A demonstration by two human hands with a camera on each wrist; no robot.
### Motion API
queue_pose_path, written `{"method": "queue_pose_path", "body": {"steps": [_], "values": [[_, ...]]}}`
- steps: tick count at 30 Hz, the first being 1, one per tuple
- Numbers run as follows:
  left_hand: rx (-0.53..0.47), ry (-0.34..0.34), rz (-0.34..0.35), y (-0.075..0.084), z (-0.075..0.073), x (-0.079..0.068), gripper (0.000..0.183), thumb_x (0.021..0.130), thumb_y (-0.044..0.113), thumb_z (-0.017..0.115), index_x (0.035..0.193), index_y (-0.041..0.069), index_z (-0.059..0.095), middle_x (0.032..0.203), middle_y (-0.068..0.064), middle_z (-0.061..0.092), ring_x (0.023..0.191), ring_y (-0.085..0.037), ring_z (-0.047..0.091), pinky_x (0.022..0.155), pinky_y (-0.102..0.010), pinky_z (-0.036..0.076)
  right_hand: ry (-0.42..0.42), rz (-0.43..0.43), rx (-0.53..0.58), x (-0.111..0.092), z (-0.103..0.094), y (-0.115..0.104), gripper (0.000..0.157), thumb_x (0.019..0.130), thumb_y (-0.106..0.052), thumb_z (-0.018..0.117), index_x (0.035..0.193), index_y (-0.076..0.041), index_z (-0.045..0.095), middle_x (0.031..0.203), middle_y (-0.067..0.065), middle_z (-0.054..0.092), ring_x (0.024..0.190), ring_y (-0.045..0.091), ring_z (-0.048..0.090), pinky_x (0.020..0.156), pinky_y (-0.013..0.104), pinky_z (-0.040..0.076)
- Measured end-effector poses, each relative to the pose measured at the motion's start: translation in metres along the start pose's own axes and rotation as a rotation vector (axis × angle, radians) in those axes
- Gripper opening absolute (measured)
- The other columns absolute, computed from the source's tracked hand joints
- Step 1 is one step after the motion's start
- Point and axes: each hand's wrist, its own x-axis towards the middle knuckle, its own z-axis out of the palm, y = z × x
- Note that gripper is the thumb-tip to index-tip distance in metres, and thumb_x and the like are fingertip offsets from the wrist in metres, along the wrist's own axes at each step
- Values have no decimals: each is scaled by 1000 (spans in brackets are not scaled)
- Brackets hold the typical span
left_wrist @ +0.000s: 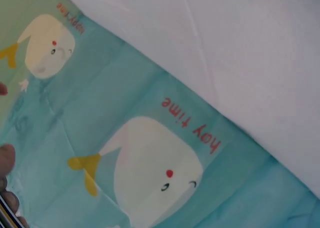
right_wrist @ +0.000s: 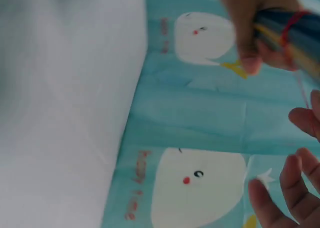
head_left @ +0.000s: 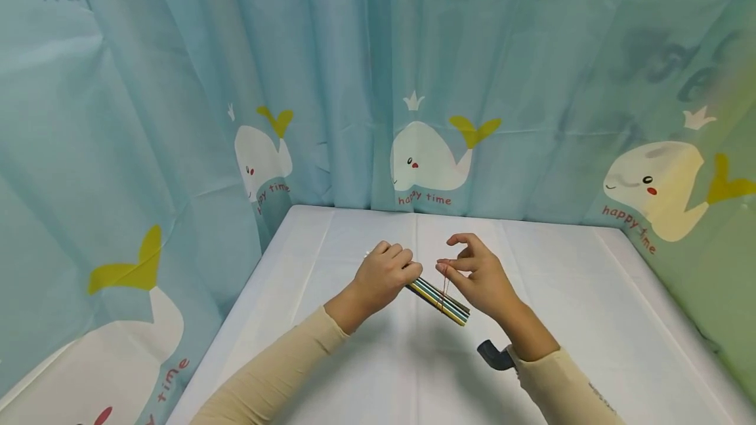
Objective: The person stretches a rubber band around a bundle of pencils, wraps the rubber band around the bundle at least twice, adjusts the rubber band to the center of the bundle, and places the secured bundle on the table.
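Observation:
A bundle of slim pencils (head_left: 437,296), striped yellow, teal, white and dark, slants down to the right above the table. My left hand (head_left: 382,275) grips its upper end, fingers curled round it, with a small white tip showing behind the knuckles. Around the lower part of the bundle runs a red rubber band (head_left: 444,294). Thumb and fingertip of my right hand (head_left: 481,279) pinch the band and draw a loop upward off the pencils. In the right wrist view, the band (right_wrist: 288,35) wraps the bundle (right_wrist: 310,43). Only a corner of the bundle (left_wrist: 7,215) shows in the left wrist view.
A white-covered table (head_left: 331,241) lies under both hands. Blue curtains (head_left: 342,84) with whale prints stand along its back and sides. A dark curved device (head_left: 495,355) is at the right wrist, by the sleeve.

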Motion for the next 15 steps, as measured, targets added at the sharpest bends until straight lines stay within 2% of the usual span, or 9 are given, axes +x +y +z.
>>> {"method": "queue_pose_path", "body": {"steps": [4,7,10,15], "values": [[-48,21,74,-2,1,1,28,96,18,32,72,17,48,68,3,45,61,-14,41,59,-29,30,-73,-128,-290,2,-2,1,15,78,-30,67,76,-17,73,109,-4,51,65,5,49,48,19,38],[-90,29,127,-3,3,1,32,97,19,29,71,17,47,67,4,44,61,-13,41,60,-28,30,-139,-255,-449,2,-4,0,12,74,-30,69,69,-19,73,105,-3,55,67,7,53,47,20,40],[-119,43,186,-4,5,0,31,96,20,31,70,18,47,66,5,42,60,-12,39,60,-27,29,-213,-352,-508,1,-5,-3,10,71,-29,72,66,-21,72,104,-1,56,74,12,55,47,22,41],[-178,67,278,-4,4,3,28,95,19,36,70,18,47,66,5,41,60,-10,34,60,-26,30,-332,-431,-463,-2,-4,-9,10,66,-31,75,60,-24,70,107,-2,53,77,10,52,48,20,40]]}}
